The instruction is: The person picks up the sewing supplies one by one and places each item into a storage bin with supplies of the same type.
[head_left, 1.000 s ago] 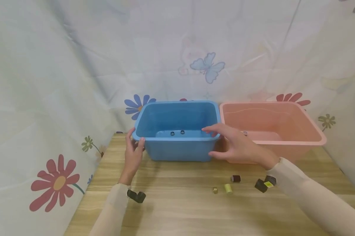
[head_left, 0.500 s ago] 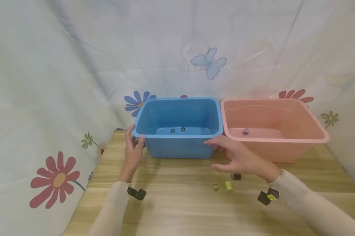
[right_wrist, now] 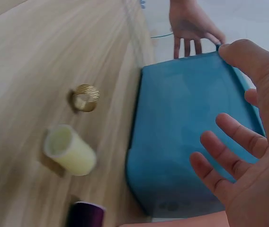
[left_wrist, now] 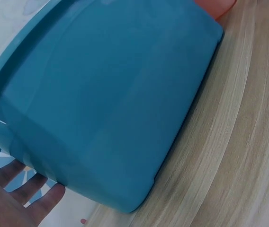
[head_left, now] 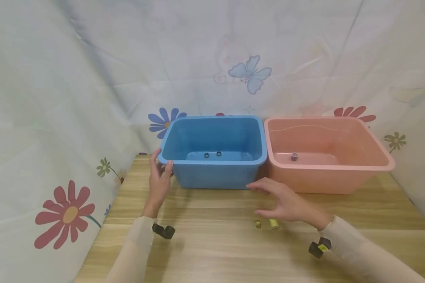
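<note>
My left hand grips the front left corner of a blue plastic bin, thumb at the front and fingers down the side. Over the table in front of the bins, my right hand is held with fingers spread and nothing in them. Just below its thumb lie a gold ring and a pale yellow thread spool. A dark purple-brown thread spool shows at the bottom of the right wrist view; the hand hides it from the head view.
Two dark rings lie on the blue bin's floor. Against its right side stands a pink bin with a small greyish spool-like piece inside. A wood-grain table carries everything, and a patterned curtain hangs close behind.
My right hand has drawn back from the gap between the bins, down and toward me, and now covers the dark spool. The left hand keeps its grip on the blue bin.
</note>
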A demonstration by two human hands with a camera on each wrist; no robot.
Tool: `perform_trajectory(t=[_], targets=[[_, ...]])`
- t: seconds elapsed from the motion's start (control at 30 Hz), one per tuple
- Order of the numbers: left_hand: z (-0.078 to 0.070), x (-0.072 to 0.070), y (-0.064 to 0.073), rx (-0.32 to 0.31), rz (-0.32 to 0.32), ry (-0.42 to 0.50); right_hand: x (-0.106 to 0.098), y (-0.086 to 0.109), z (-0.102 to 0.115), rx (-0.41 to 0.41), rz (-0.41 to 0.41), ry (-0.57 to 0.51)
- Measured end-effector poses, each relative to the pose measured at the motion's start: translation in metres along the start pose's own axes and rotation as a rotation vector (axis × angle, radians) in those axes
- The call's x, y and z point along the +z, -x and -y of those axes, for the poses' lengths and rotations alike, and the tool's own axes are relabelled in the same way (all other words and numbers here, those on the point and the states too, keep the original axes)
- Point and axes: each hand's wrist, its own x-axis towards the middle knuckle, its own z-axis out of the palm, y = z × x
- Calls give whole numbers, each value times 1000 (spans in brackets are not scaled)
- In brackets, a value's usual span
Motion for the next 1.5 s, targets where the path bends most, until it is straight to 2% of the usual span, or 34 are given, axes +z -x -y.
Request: perform_trajectory(t=[0.27, 0.37, 0.6, 0.77, 1.03, 1.37, 1.5], targets=[[0, 0, 1, 2, 12, -4, 10, 13, -6, 134, 86, 21], [-1, 0, 1, 7, 8, -9, 14, 17, -8, 159, 108, 39], [0, 0, 1, 10, 7, -11, 27, 26, -17, 159, 119, 21], [0, 0, 1, 16, 2, -19, 36, 33, -23, 175, 134, 46], [0, 0, 1, 13, 1, -21, 41, 37, -24, 182, 154, 60], [-16, 0, 3, -21, 27, 10, 50, 41, -30, 142, 138, 135], [-10, 0, 2, -18, 19, 1, 51, 42, -31, 145, 134, 146]])
